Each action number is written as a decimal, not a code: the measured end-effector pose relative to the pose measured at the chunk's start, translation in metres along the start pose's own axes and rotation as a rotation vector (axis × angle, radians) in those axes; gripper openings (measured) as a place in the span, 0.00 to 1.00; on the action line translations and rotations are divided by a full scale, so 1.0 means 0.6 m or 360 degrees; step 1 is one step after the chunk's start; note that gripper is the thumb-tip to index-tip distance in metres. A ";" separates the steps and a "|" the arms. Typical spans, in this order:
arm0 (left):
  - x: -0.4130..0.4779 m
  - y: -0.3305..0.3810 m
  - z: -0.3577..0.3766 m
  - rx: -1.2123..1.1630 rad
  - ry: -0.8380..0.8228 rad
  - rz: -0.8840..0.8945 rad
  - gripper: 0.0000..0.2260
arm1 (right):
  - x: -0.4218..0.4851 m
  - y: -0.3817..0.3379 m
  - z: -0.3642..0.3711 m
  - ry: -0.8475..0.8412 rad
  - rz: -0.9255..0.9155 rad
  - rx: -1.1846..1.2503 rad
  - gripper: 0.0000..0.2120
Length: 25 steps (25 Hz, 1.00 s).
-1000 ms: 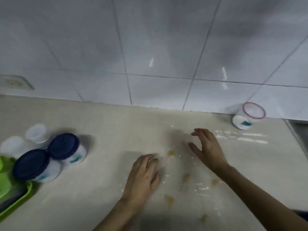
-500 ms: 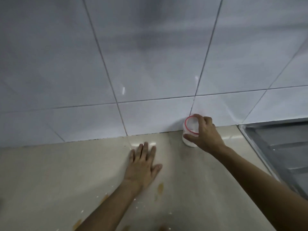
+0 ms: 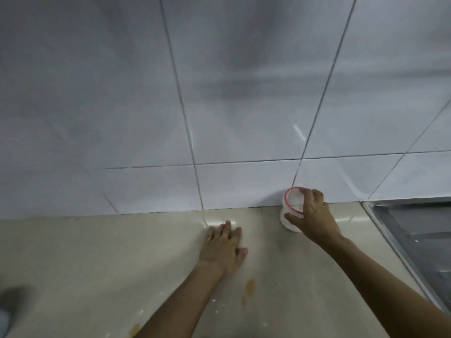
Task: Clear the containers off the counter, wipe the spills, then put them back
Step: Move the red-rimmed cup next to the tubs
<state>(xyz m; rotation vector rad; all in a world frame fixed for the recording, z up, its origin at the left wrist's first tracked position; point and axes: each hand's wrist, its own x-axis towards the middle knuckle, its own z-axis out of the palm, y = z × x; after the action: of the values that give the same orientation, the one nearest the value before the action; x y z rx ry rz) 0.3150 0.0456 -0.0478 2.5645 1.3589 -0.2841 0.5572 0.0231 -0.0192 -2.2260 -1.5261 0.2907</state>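
Note:
A small white container with a red-rimmed lid [image 3: 291, 203] stands at the back of the beige counter [image 3: 97, 252], against the tiled wall. My right hand [image 3: 311, 215] is wrapped around it from the right, fingers over the lid and thumb on its front side. My left hand [image 3: 223, 247] lies flat on the counter, palm down, fingers together, a hand's width left of the container. Brown spill spots [image 3: 250, 286] and white specks mark the counter near my left forearm.
A steel sink drainboard [image 3: 415, 240] begins just right of the container. The white tiled wall [image 3: 219, 93] rises directly behind the counter. A blurred dark shape [image 3: 9, 303] sits at the left edge.
The view has swung right, so the blue-lidded jars at the left have left the frame. My right hand reached to the red-rimmed container and closed on it; my left hand slid forward, flat on the counter.

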 end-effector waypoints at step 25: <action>-0.794 -0.379 0.215 -0.0668 0.0854 -0.0655 0.11 | -0.560 -0.760 0.346 -0.0555 -0.0632 0.0772 0.47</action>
<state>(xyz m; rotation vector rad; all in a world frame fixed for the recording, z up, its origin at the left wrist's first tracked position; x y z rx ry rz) -0.1457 -0.2423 -0.0651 2.0636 1.8793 0.6090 -0.0330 -0.1016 -0.0182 -1.5161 -1.7953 0.8538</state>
